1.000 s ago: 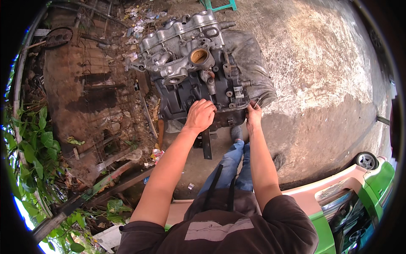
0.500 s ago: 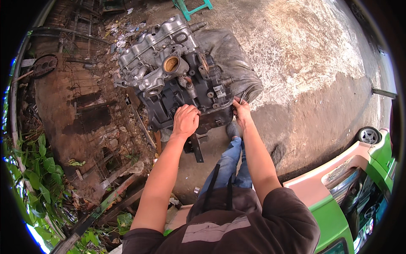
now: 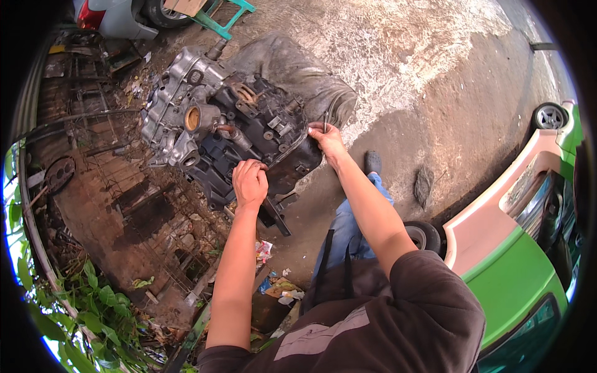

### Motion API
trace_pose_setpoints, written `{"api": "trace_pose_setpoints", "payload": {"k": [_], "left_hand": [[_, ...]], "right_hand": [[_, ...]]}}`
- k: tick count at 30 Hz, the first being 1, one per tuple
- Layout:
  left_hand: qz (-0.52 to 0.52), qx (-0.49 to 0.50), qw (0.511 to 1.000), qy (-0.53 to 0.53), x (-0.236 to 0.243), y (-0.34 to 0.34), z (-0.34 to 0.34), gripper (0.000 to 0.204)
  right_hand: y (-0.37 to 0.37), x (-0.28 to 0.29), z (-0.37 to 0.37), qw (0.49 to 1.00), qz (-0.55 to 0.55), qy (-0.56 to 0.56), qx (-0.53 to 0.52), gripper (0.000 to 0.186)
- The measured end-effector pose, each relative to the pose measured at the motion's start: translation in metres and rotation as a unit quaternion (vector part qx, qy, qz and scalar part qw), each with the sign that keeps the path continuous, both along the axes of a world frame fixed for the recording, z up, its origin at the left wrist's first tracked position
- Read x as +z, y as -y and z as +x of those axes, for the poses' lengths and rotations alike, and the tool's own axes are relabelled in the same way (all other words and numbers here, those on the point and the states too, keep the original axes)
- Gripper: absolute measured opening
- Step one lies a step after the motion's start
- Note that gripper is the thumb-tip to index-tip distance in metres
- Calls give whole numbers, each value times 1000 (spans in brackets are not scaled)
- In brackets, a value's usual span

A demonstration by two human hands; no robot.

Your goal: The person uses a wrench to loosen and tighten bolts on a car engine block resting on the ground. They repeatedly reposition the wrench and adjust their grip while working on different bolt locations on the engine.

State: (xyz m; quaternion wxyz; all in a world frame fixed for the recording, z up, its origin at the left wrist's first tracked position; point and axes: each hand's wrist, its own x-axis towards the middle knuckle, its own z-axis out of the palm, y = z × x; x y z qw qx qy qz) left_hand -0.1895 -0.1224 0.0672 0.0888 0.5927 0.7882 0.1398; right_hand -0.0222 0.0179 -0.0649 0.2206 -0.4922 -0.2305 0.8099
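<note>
A car engine (image 3: 249,133) lies tilted before me, with a silver ribbed cover on its far left side and a round brassy opening on top. My left hand (image 3: 250,183) rests on its near edge, fingers curled and pressed together; whatever is under the fingertips is hidden. At the engine's right corner, my right hand (image 3: 328,143) is closed in a pinch. A thin metal rod (image 3: 326,118) sticks up from its fingers; its other end is hidden. Between my hands runs the rim of a dark pan-like part (image 3: 297,166). Below my left hand juts a black metal bracket (image 3: 273,217).
Behind the engine lies a crumpled grey cover (image 3: 280,56). A green stool (image 3: 224,25) stands beyond it. To my right is a green and pink vehicle (image 3: 497,248); to my left are rusty sheets (image 3: 93,217), litter and leafy plants (image 3: 93,298). A stone (image 3: 423,186) lies on the concrete.
My view has turned and shifted, so the engine and both hands appear farther left and more of the vehicle shows. Both hands stay at about the same places on the engine.
</note>
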Motion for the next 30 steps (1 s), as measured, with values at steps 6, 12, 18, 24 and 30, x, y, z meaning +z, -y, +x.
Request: {"api": "trace_pose_setpoints", "payload": {"k": [6,12,18,24,30], "left_hand": [[-4,-1,1000,-5,-2,0,0,12],[-18,7,1000,-2,-1,0,1,12],[-13,7,1000,0,-2,1,1,13],[-19,4,1000,-3,-3,2,-1,13],[-20,-2,1000,-11,-3,2,-1,13]], "right_hand": [[2,-2,-4,999,-9,19,-24,16],[2,-6,-10,1000,-2,22,-18,18],[2,1,-3,999,-10,-19,-33,19],[3,-9,-6,999,-23,-15,-33,22],[3,-13,-9,999,-16,-10,-37,18]]}}
